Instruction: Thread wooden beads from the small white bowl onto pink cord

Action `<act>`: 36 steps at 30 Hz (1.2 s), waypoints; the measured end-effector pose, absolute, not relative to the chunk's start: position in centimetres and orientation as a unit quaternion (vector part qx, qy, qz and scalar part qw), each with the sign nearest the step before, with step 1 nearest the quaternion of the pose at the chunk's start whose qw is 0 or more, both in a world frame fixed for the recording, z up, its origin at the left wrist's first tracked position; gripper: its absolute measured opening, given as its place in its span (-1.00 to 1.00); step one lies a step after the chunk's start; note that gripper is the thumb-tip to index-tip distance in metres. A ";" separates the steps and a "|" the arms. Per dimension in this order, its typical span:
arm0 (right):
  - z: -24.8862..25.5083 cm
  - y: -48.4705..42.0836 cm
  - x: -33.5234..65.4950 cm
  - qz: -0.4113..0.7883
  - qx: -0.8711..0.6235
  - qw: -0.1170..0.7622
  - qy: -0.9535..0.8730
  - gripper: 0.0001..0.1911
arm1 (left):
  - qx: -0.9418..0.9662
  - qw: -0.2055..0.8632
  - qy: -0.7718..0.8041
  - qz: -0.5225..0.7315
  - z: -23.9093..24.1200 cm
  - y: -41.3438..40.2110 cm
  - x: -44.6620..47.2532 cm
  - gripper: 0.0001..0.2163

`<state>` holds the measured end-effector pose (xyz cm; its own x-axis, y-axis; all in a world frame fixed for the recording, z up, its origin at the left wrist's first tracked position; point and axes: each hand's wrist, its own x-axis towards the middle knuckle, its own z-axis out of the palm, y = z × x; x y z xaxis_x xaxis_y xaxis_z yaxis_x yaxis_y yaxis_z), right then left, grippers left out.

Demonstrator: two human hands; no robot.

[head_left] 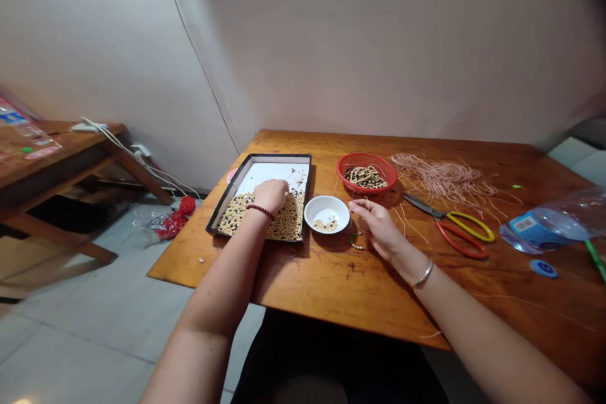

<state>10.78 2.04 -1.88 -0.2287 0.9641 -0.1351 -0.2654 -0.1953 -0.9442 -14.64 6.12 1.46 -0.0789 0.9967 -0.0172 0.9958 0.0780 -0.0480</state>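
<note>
My left hand [271, 194] reaches into a shallow black-rimmed tray [227, 197] holding many small tan beads [288, 222]; its fingers curl down among the beads, and what they pinch is hidden. My right hand [376, 222] rests on the wooden table [331, 278] just right of a small white bowl [326, 211] with several beads inside. Its thumb and fingers are pinched on a thin pale thread [354, 218]. A small beaded loop [358, 242] lies on the table below that hand.
A red basket [367, 172] of strung beads sits behind the bowl. A bundle of pink cord [445, 178], scissors with yellow and red handles [457, 230], and a plastic bag with a blue pack [544, 227] lie to the right. A second wooden table [52, 158] stands left.
</note>
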 end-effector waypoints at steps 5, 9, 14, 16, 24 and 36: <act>-2.3 1.8 10.1 0.643 -0.407 0.482 -0.434 -0.61 | -0.674 0.023 -0.739 0.016 2.4 5.9 -14.8 -0.73; -3.2 2.2 9.8 0.625 -0.408 0.500 -0.439 -0.61 | -0.670 0.017 -0.741 0.030 2.8 5.7 -14.4 -0.75; -4.2 2.8 9.4 0.611 -0.407 0.506 -0.453 -0.61 | -0.672 0.015 -0.740 0.033 2.5 5.7 -14.0 -0.74; -4.4 2.8 9.3 0.607 -0.405 0.508 -0.458 -0.61 | -0.670 0.013 -0.742 0.034 2.3 5.8 -14.0 -0.74; -4.6 2.6 8.8 0.584 -0.405 0.512 -0.482 -0.62 | -0.663 0.012 -0.748 0.028 1.7 6.0 -14.0 -0.73; -4.8 2.8 9.1 0.568 -0.419 0.509 -0.492 -0.63 | -0.658 0.017 -0.752 0.029 1.1 6.2 -13.6 -0.71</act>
<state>9.08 2.85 -4.83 -0.1303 0.9912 0.0244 -0.1661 0.0025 -0.9861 -13.58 6.20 1.11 -0.1339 0.9909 -0.0123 0.9890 0.1328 -0.0652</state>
